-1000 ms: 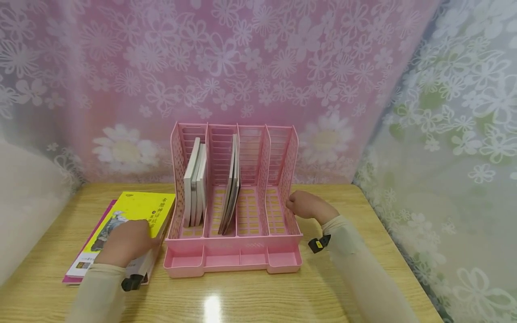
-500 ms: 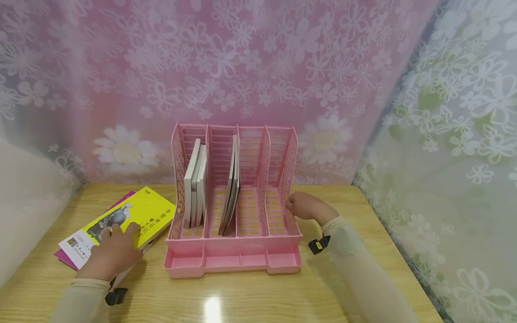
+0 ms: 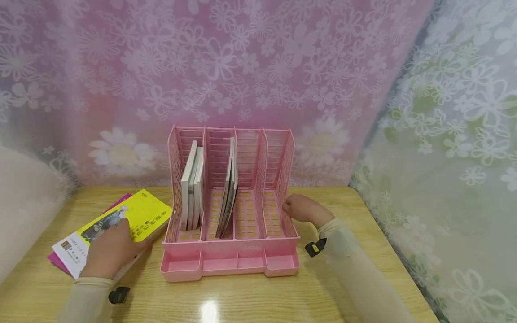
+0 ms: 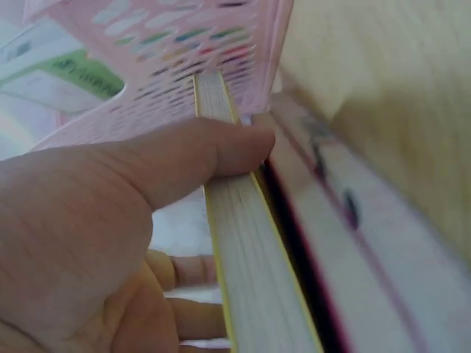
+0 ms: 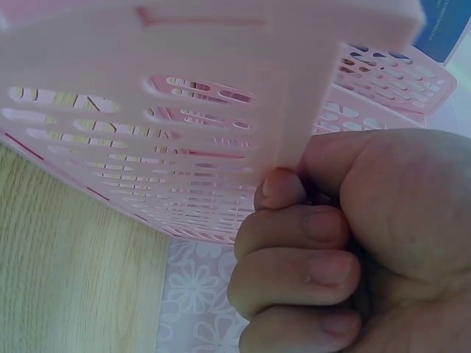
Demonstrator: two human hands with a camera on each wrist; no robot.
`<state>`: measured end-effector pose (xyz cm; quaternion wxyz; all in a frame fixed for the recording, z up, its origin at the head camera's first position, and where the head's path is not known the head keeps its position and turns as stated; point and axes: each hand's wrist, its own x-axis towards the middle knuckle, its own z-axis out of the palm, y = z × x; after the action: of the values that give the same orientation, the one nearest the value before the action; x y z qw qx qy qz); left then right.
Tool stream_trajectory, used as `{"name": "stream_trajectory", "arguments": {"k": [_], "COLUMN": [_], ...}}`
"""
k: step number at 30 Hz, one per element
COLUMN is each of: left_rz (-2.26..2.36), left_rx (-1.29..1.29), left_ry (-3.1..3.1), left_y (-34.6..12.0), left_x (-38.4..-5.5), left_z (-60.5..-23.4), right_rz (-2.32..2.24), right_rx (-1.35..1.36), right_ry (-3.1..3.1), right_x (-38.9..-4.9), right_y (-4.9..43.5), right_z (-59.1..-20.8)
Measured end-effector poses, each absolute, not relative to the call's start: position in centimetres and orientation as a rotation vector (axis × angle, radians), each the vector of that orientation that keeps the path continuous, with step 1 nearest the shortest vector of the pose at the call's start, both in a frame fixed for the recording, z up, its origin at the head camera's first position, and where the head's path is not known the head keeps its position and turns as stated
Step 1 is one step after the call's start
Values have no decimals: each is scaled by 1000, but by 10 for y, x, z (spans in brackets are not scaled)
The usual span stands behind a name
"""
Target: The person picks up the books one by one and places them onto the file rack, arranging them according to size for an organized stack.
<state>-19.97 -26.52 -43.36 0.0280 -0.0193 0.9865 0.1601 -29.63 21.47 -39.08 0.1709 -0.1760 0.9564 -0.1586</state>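
Note:
On the left of the table, a yellow-covered book [image 3: 151,211] lies slanted on top of a magenta book [image 3: 58,262]. My left hand [image 3: 111,251] grips the yellow book at its near right edge. In the left wrist view the thumb [image 4: 235,147] lies across its page edges [image 4: 254,257], and the other fingers rest on the cover. A pink desk file rack [image 3: 230,246] stands just right of the books. My right hand [image 3: 307,210] pinches the upright edge of its right side wall; the remaining fingers [image 5: 294,276] are curled into the palm.
Several white-edged books [image 3: 192,188] stand in the rack's leftmost compartment. Thinner ones [image 3: 228,193] lean in the second. A shallow divided tray [image 3: 220,262] runs along the rack's front. Flowered cloth [image 3: 226,67] hangs behind the wooden table [image 3: 169,300].
The yellow and magenta books have turned clockwise under my left hand. Its fingers, spread on the cover half a second ago, now sit with the thumb at the right edge. My right hand stays on the rack.

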Motion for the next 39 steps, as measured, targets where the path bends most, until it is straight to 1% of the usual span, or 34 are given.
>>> {"name": "stream_trajectory", "arguments": {"k": [4, 8, 10, 15, 21, 27, 31, 36, 39], "left_rz": [462, 403, 364, 311, 373, 567, 748, 1212, 1460], "left_rx": [-15, 60, 50, -72, -47, -67, -151, -372, -416], "left_ry": [3041, 3126, 3158, 3124, 3185, 3338, 3444, 3563, 3589], "left_y": [-267, -257, -251, -242, -244, -257, -261, -254, -244], "left_x": [-203, -202, -201, -205, -210, -207, -203, -196, -190], "left_z": [-429, -430, -433, -437, -437, -427, -409, -384, -372], "right_rz": [-436, -422, -429, -446, -445, -441, -456, -467, -475], "right_rx": [-511, -490, -473, -439, -429, -478, -487, -489, -480], "right_ry": [2727, 2735, 2733, 2729, 2742, 2758, 2755, 2764, 2773], "right_x": [-295, -295, -295, -293, -292, -295, -295, -295, -294], "right_y": [215, 215, 214, 210, 209, 211, 213, 214, 214], "right_z": [-393, -391, -391, -389, -392, -398, -399, -400, -401]}}
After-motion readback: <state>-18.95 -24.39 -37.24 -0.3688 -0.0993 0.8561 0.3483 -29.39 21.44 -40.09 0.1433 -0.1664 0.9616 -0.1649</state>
